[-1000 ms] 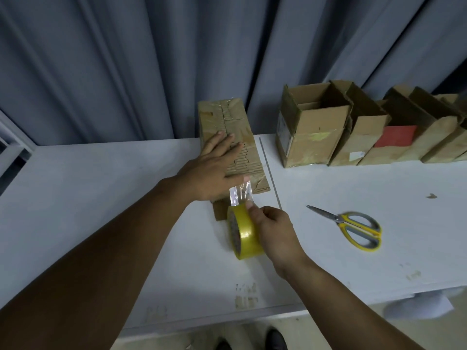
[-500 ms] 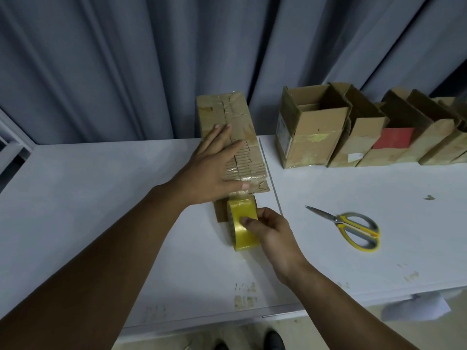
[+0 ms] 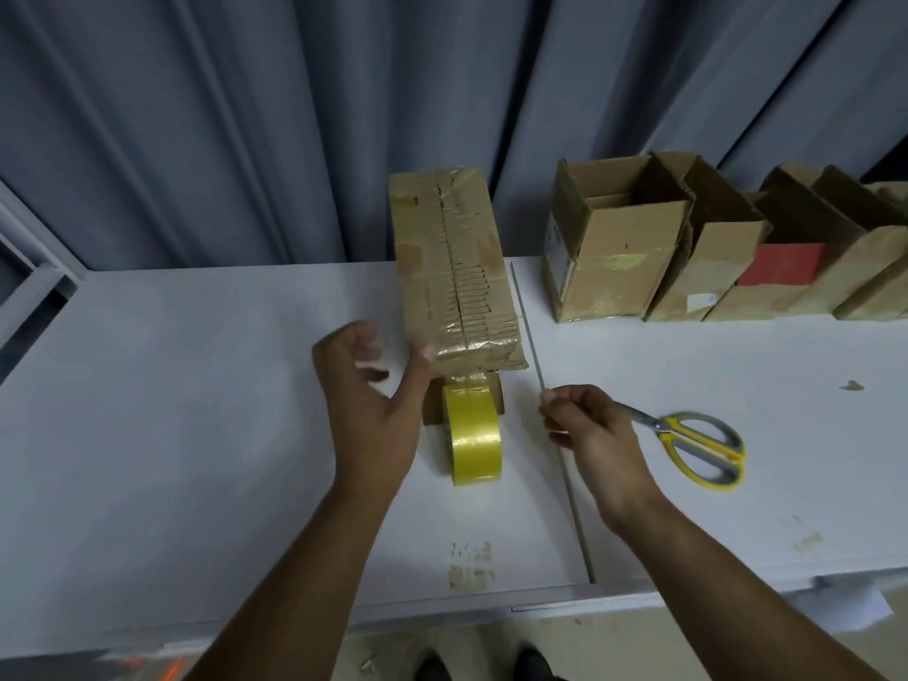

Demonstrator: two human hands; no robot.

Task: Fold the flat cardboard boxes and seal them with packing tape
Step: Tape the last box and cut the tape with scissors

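While holding the left hand (image 3: 371, 415) open, thumb at the cardboard box (image 3: 454, 267), tape roll (image 3: 475, 439) just beside. Curling the right hand (image 3: 592, 430) over the scissors (image 3: 697, 444) tip; grip unclear.

You're working w/ a brown cardboard box (image 3: 457, 267) that's gleaming under wrinkled clear tape. The yellow tape roll (image 3: 474, 435) is shining glossy, smooth. The scissors (image 3: 688, 439) are showing metal blades, plastic grips. The worktop (image 3: 196, 385) is looking matt, scuffed.
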